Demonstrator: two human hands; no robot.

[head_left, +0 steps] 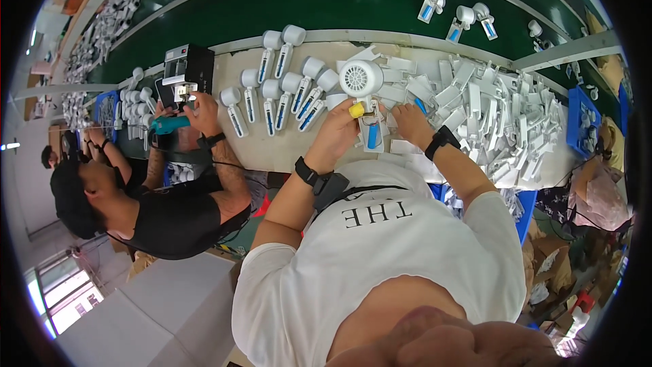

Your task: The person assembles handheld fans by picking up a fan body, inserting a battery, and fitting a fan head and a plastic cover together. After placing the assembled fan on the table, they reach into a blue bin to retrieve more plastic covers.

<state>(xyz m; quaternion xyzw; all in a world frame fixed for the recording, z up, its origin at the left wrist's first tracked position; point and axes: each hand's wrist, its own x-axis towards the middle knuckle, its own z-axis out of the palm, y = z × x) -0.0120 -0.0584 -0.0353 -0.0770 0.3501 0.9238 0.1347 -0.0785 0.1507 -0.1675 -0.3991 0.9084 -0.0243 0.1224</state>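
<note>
A white handheld fan [360, 79] with a round grille is in my left hand [337, 132], its handle uncovered at the lower end. Inside that handle sits a blue cell [371, 137]. Something yellow [356, 110] wraps a fingertip of my left hand. My right hand [413, 124] is just right of the handle, fingers drawn together at the edge of a heap of white plastic covers [468, 105]; what they pinch, if anything, is hidden. A small blue piece [420, 106] lies beside those fingers.
Several similar fans [272, 98] lie left on the pale worktable [272, 153]. Beyond runs a green conveyor [401, 20] carrying more fans. At left, a co-worker [183, 211] holds a teal power tool [170, 124] by a black device [190, 68]. A blue bin [583, 122] stands right.
</note>
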